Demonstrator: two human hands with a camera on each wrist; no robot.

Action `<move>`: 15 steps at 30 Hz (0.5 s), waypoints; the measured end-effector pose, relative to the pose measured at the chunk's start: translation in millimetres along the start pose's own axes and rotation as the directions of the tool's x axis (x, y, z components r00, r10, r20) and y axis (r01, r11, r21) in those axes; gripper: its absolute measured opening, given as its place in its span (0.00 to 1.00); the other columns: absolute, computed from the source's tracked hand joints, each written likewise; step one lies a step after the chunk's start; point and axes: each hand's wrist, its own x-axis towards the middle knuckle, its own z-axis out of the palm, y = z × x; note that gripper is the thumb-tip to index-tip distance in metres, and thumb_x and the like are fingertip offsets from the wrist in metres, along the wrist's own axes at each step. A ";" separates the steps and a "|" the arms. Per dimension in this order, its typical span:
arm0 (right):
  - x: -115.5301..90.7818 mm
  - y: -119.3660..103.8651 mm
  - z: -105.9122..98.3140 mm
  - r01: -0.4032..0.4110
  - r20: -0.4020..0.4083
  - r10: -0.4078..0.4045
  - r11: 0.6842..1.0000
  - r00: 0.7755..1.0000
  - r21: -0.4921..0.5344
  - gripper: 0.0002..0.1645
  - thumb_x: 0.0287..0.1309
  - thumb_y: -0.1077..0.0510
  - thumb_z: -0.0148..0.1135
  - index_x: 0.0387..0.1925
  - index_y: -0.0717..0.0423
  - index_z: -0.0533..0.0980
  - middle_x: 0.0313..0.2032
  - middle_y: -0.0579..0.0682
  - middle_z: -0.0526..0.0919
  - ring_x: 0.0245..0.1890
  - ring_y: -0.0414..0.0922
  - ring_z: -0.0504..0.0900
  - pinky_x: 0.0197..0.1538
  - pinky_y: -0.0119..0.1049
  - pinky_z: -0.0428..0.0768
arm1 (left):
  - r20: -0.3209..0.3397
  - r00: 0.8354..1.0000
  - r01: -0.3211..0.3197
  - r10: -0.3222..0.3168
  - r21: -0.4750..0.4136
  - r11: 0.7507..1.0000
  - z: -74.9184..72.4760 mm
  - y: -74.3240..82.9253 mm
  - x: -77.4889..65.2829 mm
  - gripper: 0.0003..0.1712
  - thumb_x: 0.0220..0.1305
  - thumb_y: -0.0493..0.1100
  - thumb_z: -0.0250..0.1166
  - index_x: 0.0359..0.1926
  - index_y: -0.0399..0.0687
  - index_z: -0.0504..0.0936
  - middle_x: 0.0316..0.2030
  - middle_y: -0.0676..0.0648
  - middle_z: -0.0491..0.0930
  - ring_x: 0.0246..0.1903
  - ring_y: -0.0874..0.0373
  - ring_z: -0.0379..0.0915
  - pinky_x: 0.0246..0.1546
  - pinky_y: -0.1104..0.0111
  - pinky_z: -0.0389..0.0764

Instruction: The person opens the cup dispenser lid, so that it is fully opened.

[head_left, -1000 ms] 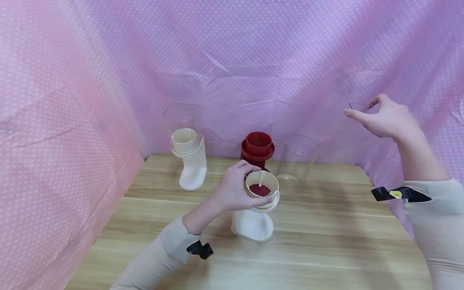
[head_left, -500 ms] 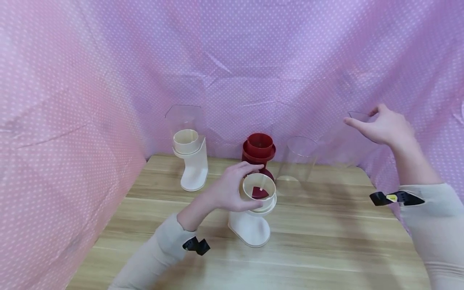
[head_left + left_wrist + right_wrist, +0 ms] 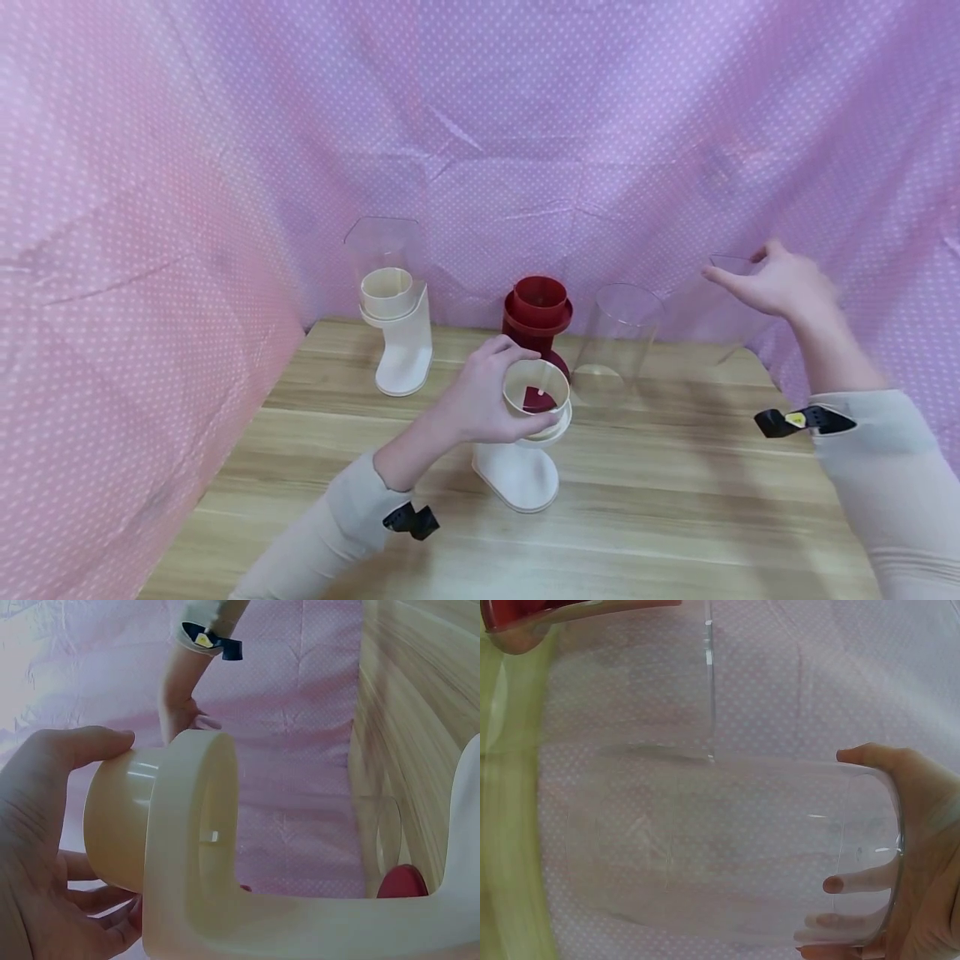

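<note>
I have the left hand point(image 3: 486, 398) curled round the cream cup point(image 3: 118, 817), thumb on the near side; the white stand point(image 3: 525, 479) is just below that grip. Well to its right, the right hand point(image 3: 783, 282) grips a clear tube point(image 3: 727, 847) by its upper end, palm above. I judge this a tube-handling step; the next move calls for steady, level control.

White stand point(image 3: 517, 477): upright, foot below its ring point(image 3: 171, 840).
Cream cup point(image 3: 120, 817): open-topped, seated in that ring; I grip its wall.
Clear cylinder point(image 3: 735, 847): hollow, at 2 o'clock from the stand; I grip its upper rim.
</note>
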 end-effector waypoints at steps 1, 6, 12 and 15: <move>1.0 1.1 3.7 0.003 0.004 -0.003 1.000 1.000 0.002 0.72 0.57 0.09 0.46 0.74 0.68 0.58 0.65 0.83 0.67 0.60 0.82 0.68 0.49 0.74 0.74 | 0.007 1.000 -0.010 0.010 -0.004 1.000 -0.8 -1.2 -0.1 0.42 0.47 0.62 0.82 0.59 0.43 0.85 0.49 0.49 0.83 0.52 0.56 0.78 0.53 0.62 0.84; 3.8 5.8 23.0 0.002 0.050 -0.003 1.000 0.999 0.006 0.75 0.56 0.08 0.45 0.74 0.69 0.58 0.67 0.83 0.66 0.61 0.83 0.68 0.50 0.75 0.74 | 0.044 0.997 -0.066 0.067 -0.030 0.997 -5.2 -8.4 0.0 0.40 0.50 0.56 0.81 0.62 0.42 0.84 0.52 0.47 0.82 0.55 0.52 0.77 0.57 0.58 0.83; 4.4 8.8 44.8 -0.001 0.086 0.000 1.000 0.996 0.008 0.75 0.55 0.07 0.45 0.76 0.67 0.56 0.67 0.81 0.67 0.60 0.82 0.70 0.46 0.74 0.75 | 0.063 0.995 -0.070 0.074 -0.054 0.996 -6.8 -12.4 -1.7 0.44 0.50 0.54 0.79 0.68 0.42 0.80 0.58 0.45 0.82 0.60 0.49 0.75 0.62 0.54 0.81; 5.7 10.2 54.5 0.004 0.083 -0.005 1.000 0.997 0.008 0.74 0.55 0.08 0.46 0.75 0.67 0.56 0.67 0.81 0.68 0.60 0.82 0.71 0.45 0.71 0.76 | 0.043 0.999 -0.030 0.033 -0.056 0.998 -5.2 -11.2 -3.4 0.48 0.49 0.58 0.81 0.69 0.44 0.79 0.60 0.45 0.81 0.62 0.50 0.74 0.64 0.54 0.81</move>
